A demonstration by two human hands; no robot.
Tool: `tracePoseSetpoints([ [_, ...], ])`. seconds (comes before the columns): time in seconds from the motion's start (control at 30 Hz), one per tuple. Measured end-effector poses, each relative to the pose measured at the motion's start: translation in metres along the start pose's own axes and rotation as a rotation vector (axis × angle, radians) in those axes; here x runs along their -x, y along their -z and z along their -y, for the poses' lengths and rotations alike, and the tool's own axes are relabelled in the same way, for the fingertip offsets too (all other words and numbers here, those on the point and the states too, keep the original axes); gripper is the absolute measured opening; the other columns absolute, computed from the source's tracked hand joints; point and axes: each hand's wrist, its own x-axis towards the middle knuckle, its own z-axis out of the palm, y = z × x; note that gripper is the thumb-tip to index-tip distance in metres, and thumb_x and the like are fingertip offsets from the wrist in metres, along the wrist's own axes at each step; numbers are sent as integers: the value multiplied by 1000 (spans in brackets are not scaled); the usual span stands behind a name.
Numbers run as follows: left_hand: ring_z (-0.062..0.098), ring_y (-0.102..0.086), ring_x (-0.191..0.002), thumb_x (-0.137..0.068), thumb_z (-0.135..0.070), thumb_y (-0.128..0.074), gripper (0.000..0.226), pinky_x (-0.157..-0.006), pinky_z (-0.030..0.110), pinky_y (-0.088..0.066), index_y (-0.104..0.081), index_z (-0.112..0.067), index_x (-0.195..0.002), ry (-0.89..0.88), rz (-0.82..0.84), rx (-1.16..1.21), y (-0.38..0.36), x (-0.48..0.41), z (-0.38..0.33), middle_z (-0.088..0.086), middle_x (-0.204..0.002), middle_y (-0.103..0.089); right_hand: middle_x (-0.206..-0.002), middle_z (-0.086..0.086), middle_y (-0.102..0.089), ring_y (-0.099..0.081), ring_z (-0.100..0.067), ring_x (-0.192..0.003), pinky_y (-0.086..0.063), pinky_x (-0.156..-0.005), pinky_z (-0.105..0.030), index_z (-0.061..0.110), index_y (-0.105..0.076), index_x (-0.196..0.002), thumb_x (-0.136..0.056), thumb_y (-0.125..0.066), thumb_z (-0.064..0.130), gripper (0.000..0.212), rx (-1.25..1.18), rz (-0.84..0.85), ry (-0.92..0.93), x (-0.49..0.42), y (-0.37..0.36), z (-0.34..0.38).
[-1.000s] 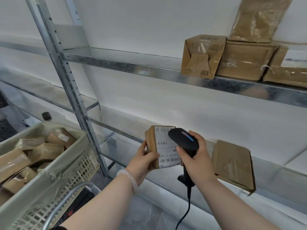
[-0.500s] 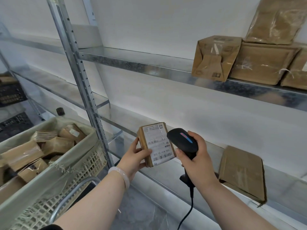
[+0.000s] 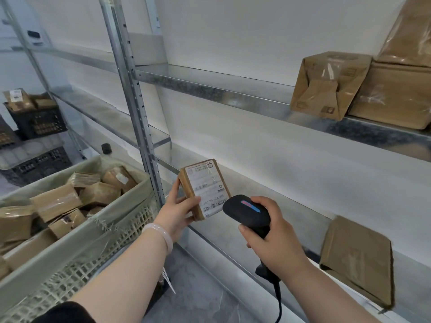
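My left hand (image 3: 178, 212) grips a small brown parcel (image 3: 202, 188) by its lower left side, with the white shipping label and its barcode turned toward me. My right hand (image 3: 272, 238) holds a black corded barcode scanner (image 3: 246, 212) by its handle, its head just right of and below the label. A blue and red light shows on top of the scanner. Both are held in front of the lower metal shelf (image 3: 268, 220).
A lined white basket (image 3: 77, 248) at the left holds several brown parcels. A metal upright (image 3: 133, 99) stands between the basket and me. Parcels sit on the upper shelf (image 3: 331, 85) at right, and a flat one (image 3: 359, 259) on the lower shelf. Black crates (image 3: 35, 122) are stacked far left.
My view has swung left, bringing the black crates into sight. The parcel has tilted and moved a little left, away from the scanner head; both hands keep their hold.
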Motion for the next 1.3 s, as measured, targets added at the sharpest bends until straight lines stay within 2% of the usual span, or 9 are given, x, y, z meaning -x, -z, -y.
tracePoseSetpoints([
  [0.17,31,-68,-110,-92,0,-65,85,-88,51,-57,-26,-44,-154,-8,-60,18,11,-2,0,9,-119,-73,-99,36,-60,-65,0,-78,-55,-71,-23,52,-43,-117,-81,-74,32,51,92,70,22,1,-1,11],
  [0.23,31,-68,-111,-91,-1,-66,85,-92,52,-55,-27,-44,-153,-13,-83,14,15,-2,1,9,-119,-73,-97,33,-62,-63,5,-84,-52,-71,-16,52,-43,-115,-80,-74,32,51,108,88,30,1,-2,15],
  [0.4,34,-65,-117,-89,-3,-70,89,-102,58,-49,-26,-48,-153,-7,-109,26,24,-4,3,9,-131,-67,-98,32,-61,-59,11,-90,-46,-68,-6,53,-43,-110,-81,-73,33,47,129,147,35,-1,2,28],
  [0.5,33,-65,-117,-89,-3,-69,89,-100,58,-51,-26,-47,-153,-21,-135,34,28,-3,2,8,-132,-65,-94,36,-59,-57,14,-89,-46,-67,-7,55,-40,-109,-82,-71,37,46,164,160,40,-2,6,36],
  [0.67,29,-67,-112,-91,-2,-67,79,-92,53,-56,-34,-50,-144,-48,-183,31,30,-3,4,4,-124,-68,-92,35,-58,-55,14,-90,-47,-72,-9,54,-38,-110,-83,-71,38,45,198,182,56,-7,12,43],
  [0.73,29,-67,-112,-91,-1,-66,78,-94,54,-55,-35,-51,-142,-49,-200,47,31,-3,4,5,-124,-68,-92,33,-59,-55,14,-90,-47,-72,-10,53,-38,-110,-83,-70,39,44,213,205,57,-9,13,45],
  [0.9,31,-65,-117,-91,0,-66,89,-100,57,-51,-24,-45,-154,-40,-227,80,40,-3,5,8,-135,-63,-93,30,-60,-55,13,-86,-47,-69,-10,51,-39,-111,-84,-68,41,42,243,257,58,-17,13,48],
  [1.13,28,-69,-109,-92,0,-65,88,-92,48,-55,-22,-44,-156,-33,-280,113,59,-4,5,5,-126,-68,-91,32,-60,-55,13,-88,-47,-72,-10,52,-39,-110,-83,-68,42,41,257,290,79,-30,8,61],
  [1.3,30,-68,-112,-92,-2,-66,89,-100,56,-50,-23,-46,-155,3,-286,119,84,-7,3,5,-129,-68,-85,35,-57,-54,15,-85,-46,-67,-9,55,-38,-107,-83,-68,44,41,275,317,73,-37,-12,73],
])
